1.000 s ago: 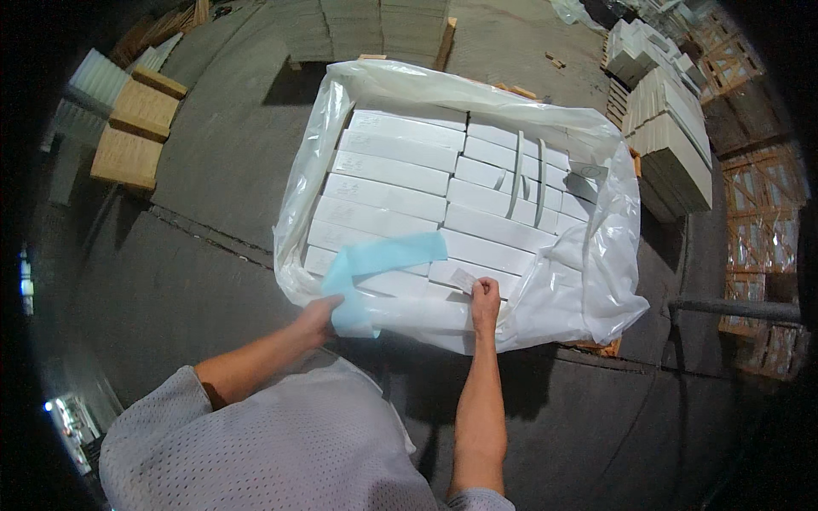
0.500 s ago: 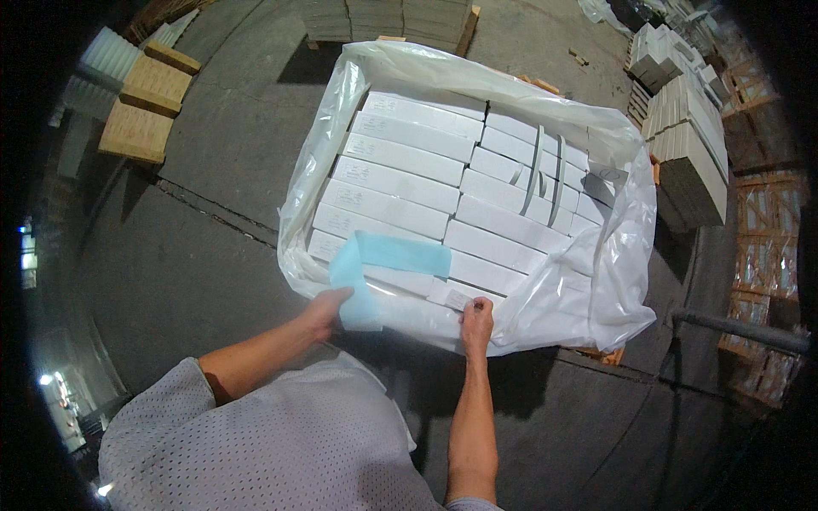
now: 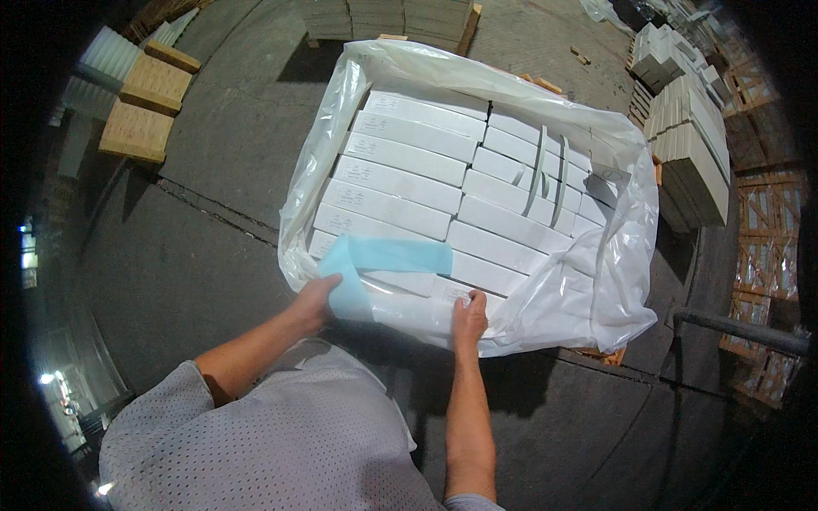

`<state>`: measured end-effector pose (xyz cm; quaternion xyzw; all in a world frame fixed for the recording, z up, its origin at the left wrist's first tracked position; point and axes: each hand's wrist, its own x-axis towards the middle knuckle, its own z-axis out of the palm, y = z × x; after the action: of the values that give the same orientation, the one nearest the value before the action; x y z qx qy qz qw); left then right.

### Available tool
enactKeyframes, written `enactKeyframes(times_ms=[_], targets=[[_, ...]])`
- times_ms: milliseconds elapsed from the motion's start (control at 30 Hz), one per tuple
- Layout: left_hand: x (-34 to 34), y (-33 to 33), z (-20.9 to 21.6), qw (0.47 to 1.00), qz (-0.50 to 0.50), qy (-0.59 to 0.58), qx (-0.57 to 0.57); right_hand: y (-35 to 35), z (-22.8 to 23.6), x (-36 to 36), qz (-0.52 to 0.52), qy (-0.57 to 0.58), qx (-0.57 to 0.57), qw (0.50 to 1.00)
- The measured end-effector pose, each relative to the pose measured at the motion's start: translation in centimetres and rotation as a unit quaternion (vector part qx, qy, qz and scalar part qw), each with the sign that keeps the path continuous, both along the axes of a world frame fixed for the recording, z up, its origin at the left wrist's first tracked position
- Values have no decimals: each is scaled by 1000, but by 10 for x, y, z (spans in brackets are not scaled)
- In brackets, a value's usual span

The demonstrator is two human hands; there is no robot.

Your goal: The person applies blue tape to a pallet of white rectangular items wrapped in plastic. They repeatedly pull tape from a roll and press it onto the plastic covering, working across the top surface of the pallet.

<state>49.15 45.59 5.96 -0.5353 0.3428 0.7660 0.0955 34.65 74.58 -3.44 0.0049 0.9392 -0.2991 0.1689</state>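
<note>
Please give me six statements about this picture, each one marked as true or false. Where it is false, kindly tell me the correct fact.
1. The left hand holds a light-blue strip. True.
2. The strip runs straight, with no bend. False: it bends close to the left hand.
3. The right hand is at a small pale label by the near edge of the white boxes. True.
4. Both hands hold the strip. False: only the left one does.
5. White plastic film stands around the boxes. True.
6. The film is closed over every box. False: it is open on top, and many boxes show.
</note>
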Motion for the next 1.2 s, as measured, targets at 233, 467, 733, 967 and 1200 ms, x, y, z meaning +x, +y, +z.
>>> enactKeyframes(times_ms=[233, 467, 733, 967, 1200], targets=[[-3, 3, -13, 999, -31, -4, -22, -14, 8, 4, 2, 23, 96, 995], [-14, 2, -10, 999, 9, 33, 22, -8, 5, -7, -166, -5, -9, 986], [-72, 7, 69, 983, -124, 130, -48, -14, -25, -8, -299, -25, -336, 893], [-141, 21, 78, 963, -202, 179, -17, -40, 66, 19, -73, -29, -507, 858], [-176, 47, 73, 941, -255, 222, 19, -58, 129, 48, -73, -43, -419, 904]])
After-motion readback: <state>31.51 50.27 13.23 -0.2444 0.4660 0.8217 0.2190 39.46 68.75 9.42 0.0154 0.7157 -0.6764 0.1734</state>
